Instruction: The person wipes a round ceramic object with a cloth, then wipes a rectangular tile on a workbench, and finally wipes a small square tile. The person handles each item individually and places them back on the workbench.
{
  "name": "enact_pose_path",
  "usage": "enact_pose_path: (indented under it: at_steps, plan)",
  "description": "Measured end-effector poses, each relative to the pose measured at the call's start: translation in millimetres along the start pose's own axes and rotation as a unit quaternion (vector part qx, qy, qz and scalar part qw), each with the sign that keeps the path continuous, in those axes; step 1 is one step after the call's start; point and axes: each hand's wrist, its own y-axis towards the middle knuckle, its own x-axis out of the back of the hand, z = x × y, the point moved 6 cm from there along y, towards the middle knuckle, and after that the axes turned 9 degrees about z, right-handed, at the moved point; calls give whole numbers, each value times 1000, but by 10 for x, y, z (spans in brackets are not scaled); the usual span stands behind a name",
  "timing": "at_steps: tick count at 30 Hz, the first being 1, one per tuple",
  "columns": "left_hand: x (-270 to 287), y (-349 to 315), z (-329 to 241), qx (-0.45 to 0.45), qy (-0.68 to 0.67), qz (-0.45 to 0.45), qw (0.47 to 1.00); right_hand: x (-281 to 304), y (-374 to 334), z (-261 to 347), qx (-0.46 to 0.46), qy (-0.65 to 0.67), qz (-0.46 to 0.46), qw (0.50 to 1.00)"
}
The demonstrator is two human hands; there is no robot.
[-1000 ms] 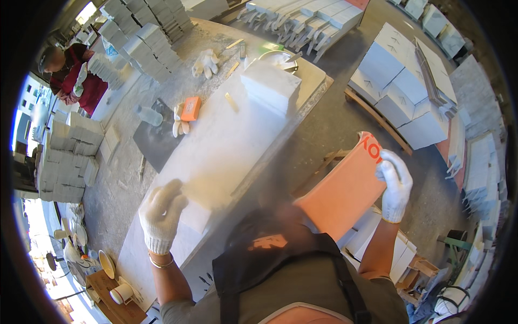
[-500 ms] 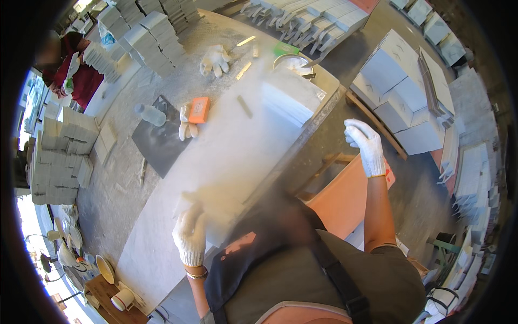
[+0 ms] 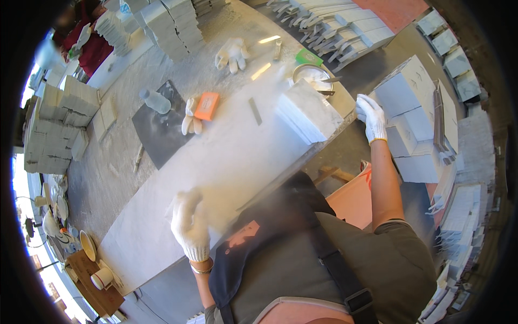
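My left hand, in a white knit glove, is over the near edge of the pale work table. Dust and motion blur its fingers, so whether they hold anything is unclear. My right hand, gloved alike, is raised just beyond the table's right edge. Its fingers are bent and held together with nothing visible in them. Closest to it on the table is a stack of white-grey stone tiles. Behind that stack sits a metal bowl of white material, with a dark-bladed tool across its rim. Pale dust hangs between my hands.
Farther in lie a dark sheet with a clear bottle, an orange box, a glove and a flat strip. Tile stacks line the left; boxes stand at right. A co-worker in red is far left.
My right hand has moved up toward the tile stack's corner. My left hand stays low over the table's near edge. The view has shifted, and the dust near the tile stack has thinned.
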Motion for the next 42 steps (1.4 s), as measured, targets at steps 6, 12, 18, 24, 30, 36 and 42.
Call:
enact_pose_path:
  at_steps: [6,12,18,24,30,36,42]
  plan:
    - [-1189,830,-1171,-150,110,101,977,189,921,-509,95,-273,6,957]
    - [-2500,1381,-2125,-170,212,212,939,-138,1331,-709,114,-317,170,926]
    - [-2852,1617,-2129,-94,284,197,934,-151,1415,-774,105,-293,251,917]
    - [-2572,1995,-1575,-9,337,20,941,-143,1443,-841,115,-282,270,913]
    - [-2086,1640,-986,176,218,-183,942,-114,1474,-915,116,-261,292,913]
    - [-2283,808,-1090,222,96,-197,950,-119,1422,-886,154,-211,287,921]
    - [-2720,26,-1222,174,-7,-222,959,-117,1428,-961,181,-115,334,918]
